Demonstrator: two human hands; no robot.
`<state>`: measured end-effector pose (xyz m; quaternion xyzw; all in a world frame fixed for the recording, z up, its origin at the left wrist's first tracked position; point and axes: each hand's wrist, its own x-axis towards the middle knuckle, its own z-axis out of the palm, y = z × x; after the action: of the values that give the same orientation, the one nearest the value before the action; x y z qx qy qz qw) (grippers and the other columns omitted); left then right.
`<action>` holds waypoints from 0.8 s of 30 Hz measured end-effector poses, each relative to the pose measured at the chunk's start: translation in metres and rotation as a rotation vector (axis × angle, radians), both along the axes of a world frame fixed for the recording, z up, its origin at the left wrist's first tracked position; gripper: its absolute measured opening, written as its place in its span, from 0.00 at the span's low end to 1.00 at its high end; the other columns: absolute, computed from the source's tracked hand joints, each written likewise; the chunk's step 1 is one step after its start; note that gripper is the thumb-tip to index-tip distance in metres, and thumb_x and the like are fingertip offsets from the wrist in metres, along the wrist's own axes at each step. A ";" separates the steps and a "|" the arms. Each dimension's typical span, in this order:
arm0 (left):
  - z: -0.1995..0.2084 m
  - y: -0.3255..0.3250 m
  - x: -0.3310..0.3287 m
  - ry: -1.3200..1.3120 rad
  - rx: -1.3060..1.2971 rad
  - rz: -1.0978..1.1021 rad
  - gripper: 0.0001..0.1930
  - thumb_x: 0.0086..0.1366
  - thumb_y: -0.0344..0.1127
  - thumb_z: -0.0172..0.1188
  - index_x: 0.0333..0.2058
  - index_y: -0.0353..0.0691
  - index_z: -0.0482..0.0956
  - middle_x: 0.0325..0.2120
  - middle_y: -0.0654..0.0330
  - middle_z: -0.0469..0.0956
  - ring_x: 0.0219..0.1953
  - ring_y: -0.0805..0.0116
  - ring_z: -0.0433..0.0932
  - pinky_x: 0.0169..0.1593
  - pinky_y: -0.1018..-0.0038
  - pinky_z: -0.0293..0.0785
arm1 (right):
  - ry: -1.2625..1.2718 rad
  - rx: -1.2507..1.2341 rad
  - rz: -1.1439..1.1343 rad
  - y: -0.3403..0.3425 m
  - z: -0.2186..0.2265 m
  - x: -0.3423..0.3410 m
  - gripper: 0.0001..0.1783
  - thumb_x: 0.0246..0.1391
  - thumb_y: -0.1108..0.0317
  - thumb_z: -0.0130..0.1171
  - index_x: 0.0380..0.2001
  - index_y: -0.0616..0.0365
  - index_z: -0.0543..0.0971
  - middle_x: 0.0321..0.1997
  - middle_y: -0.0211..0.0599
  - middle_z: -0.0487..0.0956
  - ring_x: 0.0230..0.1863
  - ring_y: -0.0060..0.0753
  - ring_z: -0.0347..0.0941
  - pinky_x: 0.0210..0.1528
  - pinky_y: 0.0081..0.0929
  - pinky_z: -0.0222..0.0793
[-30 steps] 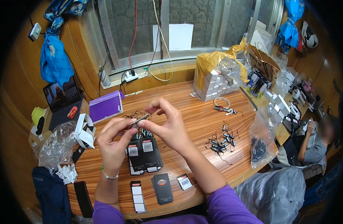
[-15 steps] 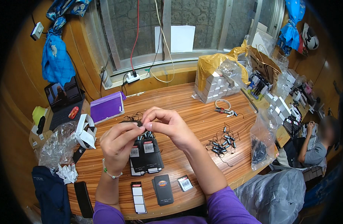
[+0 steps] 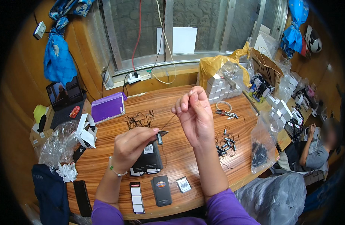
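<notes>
My left hand [image 3: 131,146] is closed on a black card tag [image 3: 163,132], seen nearly edge-on, with a small grey-and-black piece [image 3: 159,140] hanging beside it. From the tag a thin black cord [image 3: 169,121] runs up to my raised right hand [image 3: 195,118], whose fingers pinch its end. Below my left hand lies a stack of black card tags [image 3: 148,164] with white barcode stickers, partly covered by the hand. Just behind it spreads a tangle of loose black cords [image 3: 140,120].
Nearer me lie a strip of white stickers [image 3: 137,198], black cards [image 3: 162,191] and a small barcoded packet [image 3: 183,185]. Right are corded pieces [image 3: 227,144], pliers [image 3: 225,112] and a plastic bag [image 3: 260,150]. White boxes [image 3: 221,90] stand behind; a person [image 3: 317,150] sits far right.
My hands have moved apart: the right went up and to the right, drawing the cord out straight. My left hand shifted slightly right with the tag.
</notes>
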<state>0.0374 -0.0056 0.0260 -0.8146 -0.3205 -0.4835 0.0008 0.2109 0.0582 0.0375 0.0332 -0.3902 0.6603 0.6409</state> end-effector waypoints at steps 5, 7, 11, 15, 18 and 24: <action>-0.012 -0.007 0.016 -0.142 -0.329 -0.107 0.14 0.50 0.22 0.61 0.38 0.35 0.75 0.30 0.57 0.77 0.30 0.70 0.78 0.30 0.80 0.76 | -0.028 0.014 0.081 -0.008 0.006 0.003 0.05 0.59 0.65 0.45 0.34 0.53 0.65 0.20 0.30 0.67 0.25 0.24 0.63 0.33 0.26 0.62; -0.020 -0.011 0.020 -0.229 -0.484 -0.131 0.14 0.50 0.24 0.62 0.38 0.35 0.75 0.32 0.58 0.77 0.31 0.72 0.78 0.31 0.80 0.76 | -0.054 -0.016 0.133 -0.011 0.008 0.006 0.05 0.59 0.65 0.46 0.34 0.53 0.65 0.20 0.31 0.67 0.23 0.24 0.63 0.32 0.25 0.62; -0.032 -0.013 0.028 -0.399 -0.685 -0.287 0.24 0.51 0.28 0.63 0.48 0.37 0.67 0.42 0.57 0.72 0.40 0.68 0.75 0.39 0.76 0.75 | -0.023 0.014 0.230 -0.012 0.014 0.021 0.05 0.57 0.66 0.48 0.33 0.54 0.66 0.20 0.33 0.69 0.21 0.22 0.64 0.27 0.20 0.62; -0.048 -0.023 0.009 -0.459 -0.704 -0.217 0.35 0.54 0.33 0.61 0.57 0.42 0.50 0.52 0.54 0.60 0.50 0.64 0.67 0.51 0.69 0.65 | -0.019 0.044 0.153 -0.008 0.018 0.037 0.05 0.56 0.68 0.50 0.32 0.55 0.67 0.21 0.33 0.69 0.21 0.21 0.64 0.25 0.18 0.63; -0.053 -0.040 -0.018 -0.285 -0.754 0.135 0.23 0.55 0.31 0.59 0.49 0.37 0.65 0.43 0.54 0.70 0.47 0.64 0.70 0.50 0.70 0.65 | -0.005 0.077 0.031 -0.003 0.017 0.049 0.05 0.55 0.69 0.51 0.32 0.56 0.67 0.21 0.32 0.69 0.21 0.21 0.64 0.26 0.18 0.63; -0.058 -0.063 -0.065 0.207 -0.797 0.317 0.17 0.56 0.41 0.57 0.38 0.33 0.72 0.39 0.52 0.73 0.44 0.58 0.71 0.49 0.69 0.66 | 0.065 0.087 -0.019 0.009 0.010 0.079 0.03 0.55 0.71 0.49 0.33 0.57 0.70 0.22 0.32 0.69 0.24 0.20 0.63 0.29 0.20 0.60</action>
<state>-0.0278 -0.0687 -0.0321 -0.7360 -0.6013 -0.2319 -0.2073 0.2900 0.0674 0.0473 0.0787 -0.3979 0.6351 0.6574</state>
